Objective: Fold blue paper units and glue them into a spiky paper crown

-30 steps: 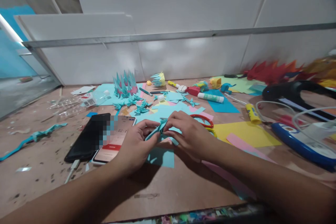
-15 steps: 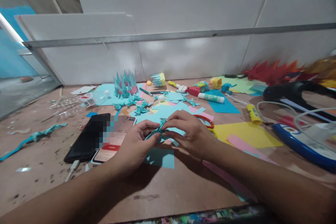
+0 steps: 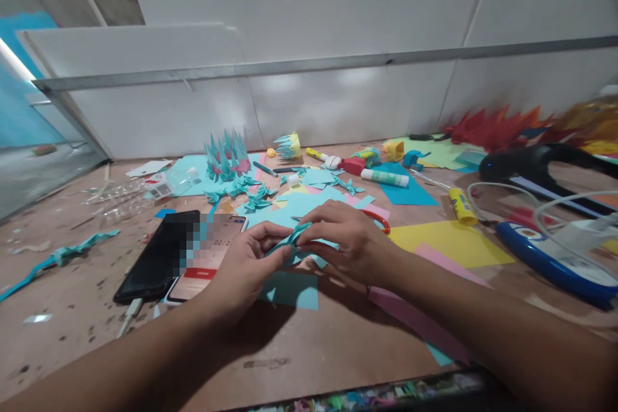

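Observation:
Between my two hands is a small folded piece of teal paper, held above the table. My left hand is closed, pinching its left side between thumb and fingers. From the other side my right hand grips its upper right part, fingers bent over the fold. The fingers cover some of the paper. Below them lies a flat teal paper square. Red-handled scissors show partly behind my right hand. Several folded teal paper pieces rest just beyond my hands.
Two phones, one black and one lit, lie left of my hands. Spiky teal paper models, glue sticks and yellow paper spread behind and right. A blue-and-white device with cables sits far right.
The folded teal paper has turned a little in my fingers, its upper tip now leaning further right. Both hands keep hold of it. The whole view has shifted slightly.

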`<action>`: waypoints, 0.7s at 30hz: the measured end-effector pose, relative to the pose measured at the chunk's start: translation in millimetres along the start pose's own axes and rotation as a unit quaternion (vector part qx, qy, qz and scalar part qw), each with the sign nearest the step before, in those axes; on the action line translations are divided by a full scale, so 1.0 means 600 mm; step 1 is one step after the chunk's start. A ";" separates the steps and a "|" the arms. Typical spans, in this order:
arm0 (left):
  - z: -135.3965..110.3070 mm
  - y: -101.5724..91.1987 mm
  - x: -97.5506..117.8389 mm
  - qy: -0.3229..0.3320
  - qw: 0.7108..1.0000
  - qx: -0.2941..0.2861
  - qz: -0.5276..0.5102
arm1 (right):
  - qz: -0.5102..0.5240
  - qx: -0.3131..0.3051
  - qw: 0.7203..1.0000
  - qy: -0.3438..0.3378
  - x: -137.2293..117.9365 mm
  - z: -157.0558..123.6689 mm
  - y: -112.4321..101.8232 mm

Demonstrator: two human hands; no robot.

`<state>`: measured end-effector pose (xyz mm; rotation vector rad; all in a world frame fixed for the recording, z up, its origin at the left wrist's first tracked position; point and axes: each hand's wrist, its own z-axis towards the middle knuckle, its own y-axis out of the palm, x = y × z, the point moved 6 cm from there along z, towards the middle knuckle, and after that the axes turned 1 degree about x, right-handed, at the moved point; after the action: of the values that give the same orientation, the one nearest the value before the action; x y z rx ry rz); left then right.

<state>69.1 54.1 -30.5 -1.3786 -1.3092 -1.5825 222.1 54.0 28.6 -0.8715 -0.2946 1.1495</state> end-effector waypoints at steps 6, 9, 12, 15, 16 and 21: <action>-0.002 -0.002 0.007 0.011 0.999 0.046 0.011 | 0.084 0.027 0.996 0.013 0.001 -0.002 0.000; -0.002 -0.002 0.009 0.017 0.998 0.054 0.025 | 0.145 0.025 0.988 0.049 0.007 -0.005 0.005; 0.000 -0.005 0.008 0.025 0.998 0.056 0.031 | 0.118 0.023 0.992 0.040 0.006 -0.006 0.009; 0.002 -0.006 0.005 0.026 0.998 0.053 0.019 | 0.099 0.028 0.994 0.035 0.006 -0.008 0.013; 0.002 -0.005 0.004 0.026 0.998 0.051 0.018 | 0.101 0.029 0.993 0.044 0.009 -0.009 0.015; 0.005 -0.005 0.007 0.031 0.996 0.061 0.052 | 0.100 0.023 0.992 0.073 0.016 -0.011 0.018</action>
<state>66.1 58.1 -27.3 -1.2914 -1.2557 -1.4398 223.0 61.1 14.2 -0.9551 -0.0624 1.2645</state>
